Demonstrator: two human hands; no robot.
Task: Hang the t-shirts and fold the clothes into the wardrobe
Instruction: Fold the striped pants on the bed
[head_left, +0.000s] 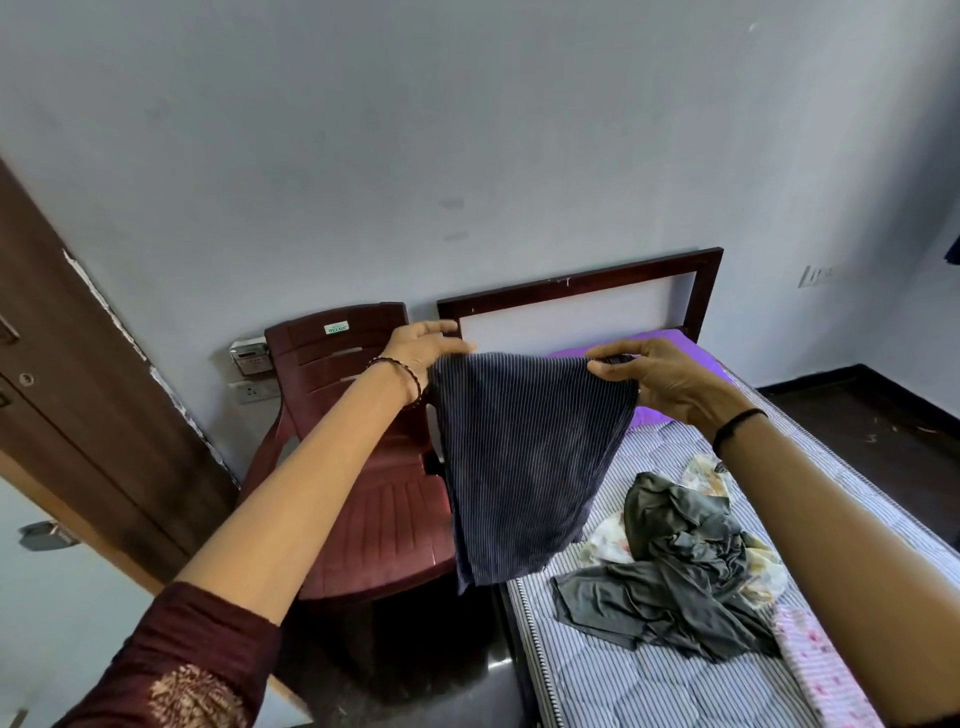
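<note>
A dark navy pinstriped garment (524, 457) hangs in the air between my hands, above the gap between chair and bed. My left hand (423, 351) pinches its top left corner. At the top right corner my right hand (660, 376) pinches the edge between thumb and fingers. The cloth looks doubled over and tapers down to about the height of the chair seat. On the bed lie a crumpled dark grey garment (680, 566), a floral cloth (763, 566) under it and a pink patterned piece (821, 670).
A maroon plastic chair (363, 467) stands left of the bed (649, 680), against the wall. The bed has a striped quilt, a purple sheet and a dark wooden headboard (582, 288). A brown door (78, 389) is at the left. Dark floor lies beyond the bed at right.
</note>
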